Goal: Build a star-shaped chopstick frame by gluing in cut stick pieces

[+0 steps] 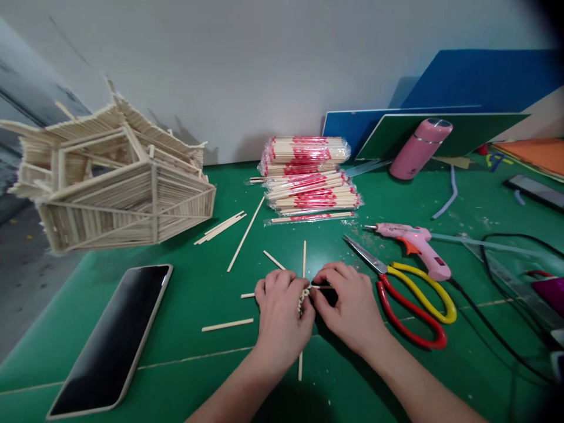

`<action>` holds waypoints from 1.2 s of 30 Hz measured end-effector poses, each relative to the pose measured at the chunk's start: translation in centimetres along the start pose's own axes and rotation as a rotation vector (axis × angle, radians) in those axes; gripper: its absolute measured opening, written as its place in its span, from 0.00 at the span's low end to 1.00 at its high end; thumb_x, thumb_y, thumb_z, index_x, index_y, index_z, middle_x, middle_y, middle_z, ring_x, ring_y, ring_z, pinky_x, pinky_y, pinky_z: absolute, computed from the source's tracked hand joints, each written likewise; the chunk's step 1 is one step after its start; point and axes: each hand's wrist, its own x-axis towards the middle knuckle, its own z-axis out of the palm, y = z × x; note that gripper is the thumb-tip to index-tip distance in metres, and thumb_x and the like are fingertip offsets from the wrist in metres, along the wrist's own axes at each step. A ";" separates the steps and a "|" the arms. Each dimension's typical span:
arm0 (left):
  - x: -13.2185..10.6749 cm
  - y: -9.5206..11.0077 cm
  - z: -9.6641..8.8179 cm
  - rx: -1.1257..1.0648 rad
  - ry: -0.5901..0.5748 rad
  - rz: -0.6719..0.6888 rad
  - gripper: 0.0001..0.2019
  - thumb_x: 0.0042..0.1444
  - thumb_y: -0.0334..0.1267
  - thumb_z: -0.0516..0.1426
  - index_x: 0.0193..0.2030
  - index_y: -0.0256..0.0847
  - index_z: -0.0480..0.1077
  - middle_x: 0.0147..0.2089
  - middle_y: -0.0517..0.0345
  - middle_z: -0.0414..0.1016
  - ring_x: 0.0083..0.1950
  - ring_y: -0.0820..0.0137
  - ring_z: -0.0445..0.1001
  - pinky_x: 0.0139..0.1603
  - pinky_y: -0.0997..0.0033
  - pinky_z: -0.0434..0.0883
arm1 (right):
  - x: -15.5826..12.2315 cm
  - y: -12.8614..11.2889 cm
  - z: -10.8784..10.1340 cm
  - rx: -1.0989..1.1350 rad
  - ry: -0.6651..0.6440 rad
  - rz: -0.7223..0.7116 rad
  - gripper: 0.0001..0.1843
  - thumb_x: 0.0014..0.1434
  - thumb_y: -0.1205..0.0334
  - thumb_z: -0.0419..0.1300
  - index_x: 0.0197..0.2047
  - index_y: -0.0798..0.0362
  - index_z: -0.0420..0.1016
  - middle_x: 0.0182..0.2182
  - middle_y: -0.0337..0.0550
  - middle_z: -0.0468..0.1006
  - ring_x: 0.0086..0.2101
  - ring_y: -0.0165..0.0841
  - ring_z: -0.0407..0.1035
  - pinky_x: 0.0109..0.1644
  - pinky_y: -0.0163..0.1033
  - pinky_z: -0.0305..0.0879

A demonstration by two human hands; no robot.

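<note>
My left hand (282, 314) is curled into a fist around a small bundle of short wooden sticks (304, 295), whose cut ends show between my thumbs. My right hand (348, 305) pinches a thin wooden stick (321, 286) right beside that bundle, fingers bent and pressed together. Both hands rest on the green table (185, 329), touching each other near its front middle. Loose sticks lie around them: one long one (245, 234) points toward the back, one short one (228, 324) lies to the left.
A stick-built model house (118, 176) stands at the back left. A dark phone (114, 338) lies front left. Wrapped chopstick packs (308, 173) sit at the back middle. Red-and-yellow scissors (409, 294), a pink glue gun (416, 244) and a pink bottle (420, 148) are to the right, with black cables (502, 335).
</note>
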 end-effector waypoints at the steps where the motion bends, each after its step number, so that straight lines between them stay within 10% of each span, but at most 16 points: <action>1: 0.0 0.0 0.0 -0.002 -0.002 0.000 0.09 0.47 0.28 0.52 0.35 0.43 0.68 0.36 0.57 0.66 0.43 0.63 0.60 0.44 0.59 0.54 | 0.0 0.0 0.1 -0.006 0.002 0.001 0.04 0.50 0.62 0.55 0.32 0.50 0.69 0.35 0.40 0.71 0.38 0.36 0.63 0.39 0.42 0.51; 29: -0.2 -0.1 -0.1 -0.010 -0.026 0.005 0.09 0.47 0.27 0.50 0.35 0.42 0.66 0.37 0.56 0.66 0.44 0.63 0.60 0.44 0.58 0.55 | -0.4 1.5 0.2 0.251 0.090 -0.009 0.15 0.50 0.69 0.52 0.43 0.51 0.64 0.35 0.42 0.71 0.36 0.34 0.65 0.40 0.40 0.61; 36: -0.2 -0.1 -0.3 -0.015 -0.022 0.000 0.09 0.46 0.27 0.50 0.34 0.42 0.66 0.36 0.56 0.66 0.44 0.63 0.60 0.44 0.58 0.55 | -0.9 1.7 -0.4 0.459 0.177 0.021 0.13 0.57 0.67 0.43 0.41 0.51 0.65 0.22 0.36 0.65 0.25 0.30 0.62 0.31 0.36 0.61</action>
